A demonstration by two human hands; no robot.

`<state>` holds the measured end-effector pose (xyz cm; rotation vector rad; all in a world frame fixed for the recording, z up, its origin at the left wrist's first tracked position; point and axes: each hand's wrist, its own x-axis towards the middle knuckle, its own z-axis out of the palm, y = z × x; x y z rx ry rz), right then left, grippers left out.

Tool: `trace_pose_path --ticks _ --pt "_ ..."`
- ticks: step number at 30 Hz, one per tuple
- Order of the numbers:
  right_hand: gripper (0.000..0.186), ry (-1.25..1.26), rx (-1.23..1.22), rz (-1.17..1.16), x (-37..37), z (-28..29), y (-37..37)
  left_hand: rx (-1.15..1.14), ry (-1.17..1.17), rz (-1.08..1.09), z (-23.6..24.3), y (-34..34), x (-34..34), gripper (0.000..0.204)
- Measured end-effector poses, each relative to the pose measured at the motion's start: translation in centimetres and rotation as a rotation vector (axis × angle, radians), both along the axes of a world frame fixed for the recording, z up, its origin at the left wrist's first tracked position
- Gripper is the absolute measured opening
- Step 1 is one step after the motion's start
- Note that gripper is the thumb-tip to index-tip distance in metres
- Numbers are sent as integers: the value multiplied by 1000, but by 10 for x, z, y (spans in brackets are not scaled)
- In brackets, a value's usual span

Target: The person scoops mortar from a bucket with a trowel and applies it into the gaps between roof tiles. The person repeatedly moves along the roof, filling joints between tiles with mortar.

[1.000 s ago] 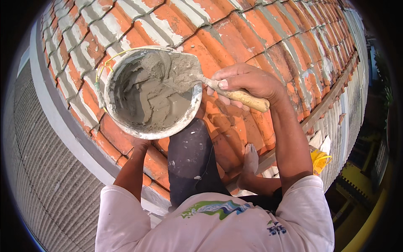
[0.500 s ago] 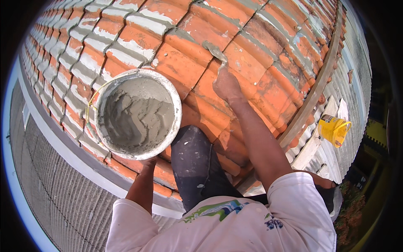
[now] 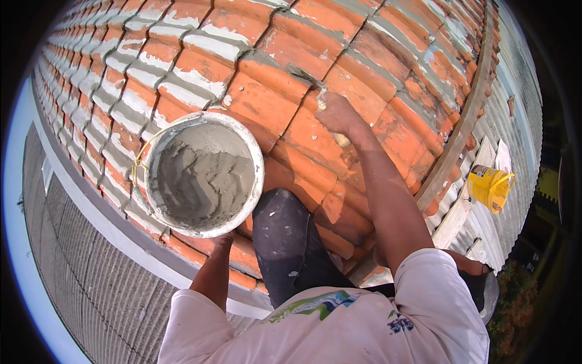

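Observation:
My right hand is closed around the handle of a small trowel, the pale handle end showing below the fist. Its narrow grey blade lies along the joint between orange clay roof tiles, where there is grey mortar. A round, mortar-crusted bucket stands to the left, partly filled with wet grey mortar. My left hand is at the bucket's near side, beneath the rim; its fingers are hidden by the bucket.
White and grey mortar bands cover tile joints at left. My knee is beside the bucket. A wooden batten edges the tiles at right. Beyond it, a yellow pail sits on corrugated sheeting. More corrugated roofing lies lower left.
The trowel blade has turned from showing its flat face to a thinner, darker profile at the joint. My right fist has rotated, exposing the handle end. The whole view has shifted slightly.

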<state>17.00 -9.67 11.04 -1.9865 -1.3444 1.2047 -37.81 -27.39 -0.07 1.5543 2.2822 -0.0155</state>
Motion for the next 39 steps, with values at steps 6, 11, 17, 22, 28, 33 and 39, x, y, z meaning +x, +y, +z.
trace_pose_path --ticks 6,11,17,22,28,33,39 --pt "43 207 -166 114 16 29 4 -6 -3 3 3 -2 1 99" --pt "31 -204 65 2 -42 -9 12 -17 1 0 3 -2 4 97" --pt "28 -304 60 4 -93 -18 -12 -21 12 3 5 -5 9 96" --pt "34 -184 64 82 -70 11 -28 -13 19 -2 7 -2 13 95" --pt "38 -136 62 -63 -77 -10 34 -6 25 -11 7 0 16 93" --pt "37 -121 98 77 -82 5 20 -6 18 -9 6 1 16 92" --pt "37 -7 5 -75 -71 9 34 2 7 -19 2 5 16 91"
